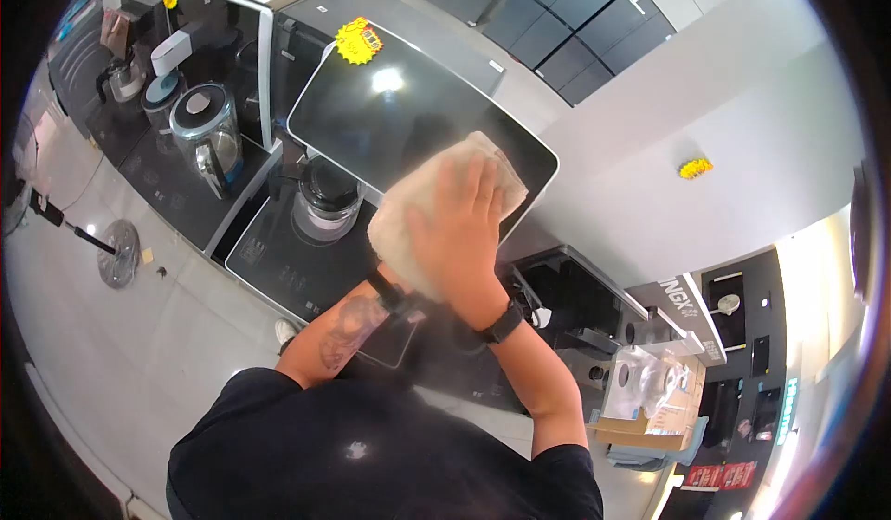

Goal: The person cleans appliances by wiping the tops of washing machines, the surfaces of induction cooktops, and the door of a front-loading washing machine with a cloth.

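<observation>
Where the right fingers (452,181) rest, cloth (397,220) lies underneath.

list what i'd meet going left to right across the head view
Round stand base, large glass kettle, lidded glass pot, pale cloth beneath the right hand, yellow tag on the white panel.

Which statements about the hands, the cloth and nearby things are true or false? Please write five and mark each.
1. The right hand rests on a pale cloth. True.
2. The right wrist is bare. False: it wears a black band.
3. A yellow tag is at the dark panel's edge. True.
4. A sleeve covers the left forearm. False: no sleeve covers it.
5. The glass pot nearest the panel has a dark lid. True.
</observation>
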Motion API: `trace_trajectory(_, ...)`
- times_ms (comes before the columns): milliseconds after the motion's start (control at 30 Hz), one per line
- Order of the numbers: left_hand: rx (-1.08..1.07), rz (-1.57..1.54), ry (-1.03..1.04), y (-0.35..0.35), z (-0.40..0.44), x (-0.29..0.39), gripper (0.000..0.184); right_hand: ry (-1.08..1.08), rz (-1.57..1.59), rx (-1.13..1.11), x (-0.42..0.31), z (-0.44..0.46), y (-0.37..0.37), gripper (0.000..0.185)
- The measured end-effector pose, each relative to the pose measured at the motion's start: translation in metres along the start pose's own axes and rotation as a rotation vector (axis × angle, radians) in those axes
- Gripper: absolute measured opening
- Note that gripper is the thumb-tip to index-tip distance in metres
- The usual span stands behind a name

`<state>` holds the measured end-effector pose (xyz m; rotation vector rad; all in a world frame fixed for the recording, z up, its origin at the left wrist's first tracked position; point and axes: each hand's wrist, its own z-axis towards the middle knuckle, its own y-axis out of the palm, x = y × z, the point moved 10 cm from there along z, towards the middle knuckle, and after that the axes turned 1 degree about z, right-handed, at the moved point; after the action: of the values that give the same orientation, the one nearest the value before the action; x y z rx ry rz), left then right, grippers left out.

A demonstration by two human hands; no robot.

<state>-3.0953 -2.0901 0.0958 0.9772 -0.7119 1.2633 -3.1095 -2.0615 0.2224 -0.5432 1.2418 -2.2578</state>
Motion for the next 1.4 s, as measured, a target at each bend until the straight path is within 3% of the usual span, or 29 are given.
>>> trace_trajectory(400,-0.058,-0.01,0.01,0.014,0.02,0.003,0.053,-0.227,0.009,-0.078,-0.044,0.046,0.02,0.081)
trace_trajectory(700,-0.122,-0.036,-0.004,0.02,0.011,0.001,0.052,-0.583,0.085,-0.11,-0.087,0.072,0.024,0.08)
trace_trajectory(900,-0.142,-0.043,-0.012,0.022,0.01,-0.004,0.052,-0.556,0.146,-0.272,-0.117,0.093,0.031,0.089)
trace_trajectory(1133,-0.163,-0.047,-0.023,0.02,0.003,-0.006,0.051,-0.822,0.067,-0.18,-0.15,0.09,0.048,0.077)
trace_trajectory(1400,-0.168,-0.047,-0.035,0.022,0.001,-0.01,0.051,-0.859,0.086,-0.144,-0.131,0.072,0.039,0.07)
